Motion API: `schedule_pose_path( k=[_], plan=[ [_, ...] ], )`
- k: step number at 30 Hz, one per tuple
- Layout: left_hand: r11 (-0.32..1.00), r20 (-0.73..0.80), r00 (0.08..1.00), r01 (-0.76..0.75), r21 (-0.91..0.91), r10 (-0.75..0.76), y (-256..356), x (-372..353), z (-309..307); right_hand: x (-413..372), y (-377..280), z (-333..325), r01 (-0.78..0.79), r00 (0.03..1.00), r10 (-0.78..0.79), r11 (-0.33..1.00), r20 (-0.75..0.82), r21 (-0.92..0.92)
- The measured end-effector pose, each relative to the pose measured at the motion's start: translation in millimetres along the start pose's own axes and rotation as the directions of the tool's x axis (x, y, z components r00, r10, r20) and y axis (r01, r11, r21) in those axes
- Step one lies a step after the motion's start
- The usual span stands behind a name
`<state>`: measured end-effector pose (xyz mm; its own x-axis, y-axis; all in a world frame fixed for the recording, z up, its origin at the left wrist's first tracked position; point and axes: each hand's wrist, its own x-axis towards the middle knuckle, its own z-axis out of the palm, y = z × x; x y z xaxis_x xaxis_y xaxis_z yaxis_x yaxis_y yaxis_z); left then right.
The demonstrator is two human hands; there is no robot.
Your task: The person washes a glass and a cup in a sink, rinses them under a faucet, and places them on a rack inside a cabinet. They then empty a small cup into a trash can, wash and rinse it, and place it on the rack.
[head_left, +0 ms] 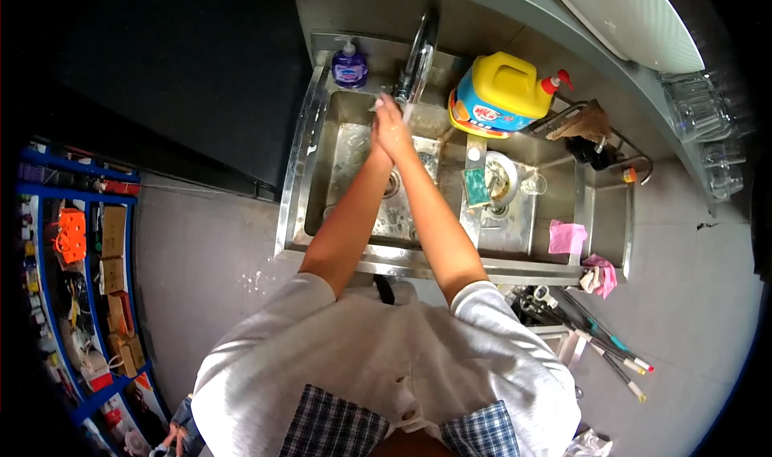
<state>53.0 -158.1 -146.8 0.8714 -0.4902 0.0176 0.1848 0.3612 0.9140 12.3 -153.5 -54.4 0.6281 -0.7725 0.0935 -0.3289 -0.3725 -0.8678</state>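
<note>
Both arms reach forward over the left basin of a steel sink (322, 167). My right hand (392, 131) lies against my left hand (376, 135), palm to palm, just below the tap (420, 55). Some wetness or foam shows on the skin. My left hand is mostly covered by the other, and its fingers are hard to make out. The fingers of my right hand are stretched out and hold nothing. A purple soap bottle with a pump (350, 67) stands behind the basin, left of the tap.
A yellow and blue jug (503, 91) stands right of the tap. A green sponge (476, 187) lies on the divider beside a bowl (505, 171). Pink cloths (568, 237) hang at the right. Blue shelves (80, 191) stand at the left; part of another person (178, 434) shows below.
</note>
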Motion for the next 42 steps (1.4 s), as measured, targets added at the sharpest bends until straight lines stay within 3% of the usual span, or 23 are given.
schedule_pose_path(
  k=[1, 3, 4, 5, 9, 12, 13, 16, 18, 20, 21, 24, 25, 28, 29, 32, 33, 36, 37, 38, 40, 41, 42],
  plan=[
    [1.0, 0.051, 0.999, 0.005, 0.021, -0.006, -13.3, -2.4, -9.5, -1.2, -7.6, -11.2, -0.154, 0.981, 0.146, 0.987, 0.131, 0.054],
    [0.999, 0.158, 0.987, -0.003, 0.052, -0.005, -32.3, 1.0, -18.0, -8.0, -0.3, -25.3, 0.053, 0.994, -0.051, 0.998, 0.096, -0.018],
    [0.919, 0.271, 0.958, 0.185, -0.349, -0.09, -11.4, -3.6, -8.6, -10.7, 4.1, -31.8, 0.163, 0.983, -0.157, 0.985, 0.09, -0.063],
    [0.653, 0.378, 0.909, 0.394, -0.647, -0.173, 11.3, -9.0, 1.3, -15.0, 9.9, -37.3, 0.248, 0.968, -0.248, 0.969, 0.03, 0.006],
    [0.455, 0.341, 0.831, 0.534, -0.713, -0.44, -10.6, -14.7, -6.2, -29.4, 39.1, -49.2, 0.278, 0.955, -0.279, 0.96, -0.106, -0.023],
    [0.216, 0.286, 0.78, 0.468, -0.857, -0.557, -5.5, -16.5, -6.6, -44.1, 30.3, -62.2, 0.256, 0.932, -0.324, 0.907, -0.164, -0.335],
    [0.149, 0.226, 0.758, 0.391, -0.908, -0.612, 26.8, -26.2, -1.2, -42.1, 38.2, -64.5, 0.311, 0.918, -0.344, 0.933, -0.196, -0.183],
    [0.252, 0.26, 0.849, 0.406, -0.878, -0.46, 42.8, -32.1, -7.3, -45.9, 22.5, -83.4, 0.176, 0.98, -0.188, 0.97, 0.061, 0.165],
    [0.53, 0.078, 0.934, 0.264, -0.806, -0.348, 44.5, -34.6, 3.5, -37.4, 28.1, -82.2, 0.292, 0.956, -0.29, 0.946, -0.031, 0.14],
    [0.248, 0.119, 0.89, 0.248, -0.937, -0.44, 50.5, -31.3, 7.2, -35.0, 20.9, -93.7, 0.193, 0.981, -0.191, 0.976, -0.028, 0.103],
    [0.345, 0.192, 0.915, 0.319, -0.882, -0.355, 53.2, -29.6, 8.2, -28.7, 29.8, -92.4, 0.189, 0.982, -0.19, 0.976, -0.003, 0.104],
    [0.791, 0.229, 0.945, 0.32, -0.522, -0.232, 48.5, -25.4, 2.8, -10.8, 45.4, -90.1, -0.045, 0.981, -0.035, 0.915, 0.191, 0.401],
    [0.816, 0.213, 0.925, 0.379, -0.437, -0.316, 66.9, -35.4, 0.1, -2.1, 49.6, -93.0, -0.154, 0.953, 0.016, 0.886, 0.303, 0.437],
    [0.939, 0.185, 0.921, 0.342, 0.035, -0.343, 92.2, -51.1, -6.7, 7.1, 59.8, -100.6, -0.446, 0.805, 0.13, 0.777, 0.579, 0.445],
    [0.948, 0.133, 0.94, 0.307, 0.083, -0.315, 96.6, -57.1, -9.1, 3.4, 66.9, -97.4, -0.566, 0.696, 0.137, 0.71, 0.705, 0.42],
    [0.917, 0.259, 0.933, 0.315, -0.246, -0.251, 115.4, -71.3, -0.1, -5.6, 73.1, -96.9, -0.678, 0.619, 0.097, 0.567, 0.78, 0.468],
    [0.833, 0.275, 0.925, 0.361, -0.418, -0.263, 109.6, -68.3, -0.9, -6.7, 75.7, -96.5, -0.688, 0.598, 0.094, 0.57, 0.796, 0.449],
    [0.715, 0.171, 0.894, 0.436, -0.547, -0.414, 90.2, -59.2, 0.9, -2.6, 58.2, -110.2, -0.63, 0.644, 0.244, 0.707, 0.725, 0.321],
    [0.68, 0.049, 0.868, 0.421, -0.6, -0.494, 90.3, -61.1, 10.0, 7.8, 67.9, -103.9, -0.573, 0.739, 0.282, 0.74, 0.612, 0.351],
    [0.657, 0.071, 0.855, 0.445, -0.608, -0.514, 84.7, -62.0, 10.2, 22.8, 86.9, -95.2, -0.394, 0.846, 0.202, 0.861, 0.494, 0.323],
    [0.615, 0.101, 0.83, 0.482, -0.624, -0.548, 74.3, -64.3, 0.7, 49.0, 94.6, -70.5, 0.06, 0.983, -0.058, 0.998, 0.174, -0.008],
    [0.667, 0.006, 0.823, 0.465, -0.582, -0.568, 73.9, -69.8, 5.5, 58.7, 84.4, -62.3, 0.164, 0.967, -0.138, 0.98, 0.215, -0.109],
    [0.778, -0.076, 0.83, 0.48, -0.405, -0.552, 73.3, -73.7, 3.1, 69.5, 75.1, -57.8, 0.267, 0.944, -0.211, 0.941, 0.255, -0.206]
  ],
)
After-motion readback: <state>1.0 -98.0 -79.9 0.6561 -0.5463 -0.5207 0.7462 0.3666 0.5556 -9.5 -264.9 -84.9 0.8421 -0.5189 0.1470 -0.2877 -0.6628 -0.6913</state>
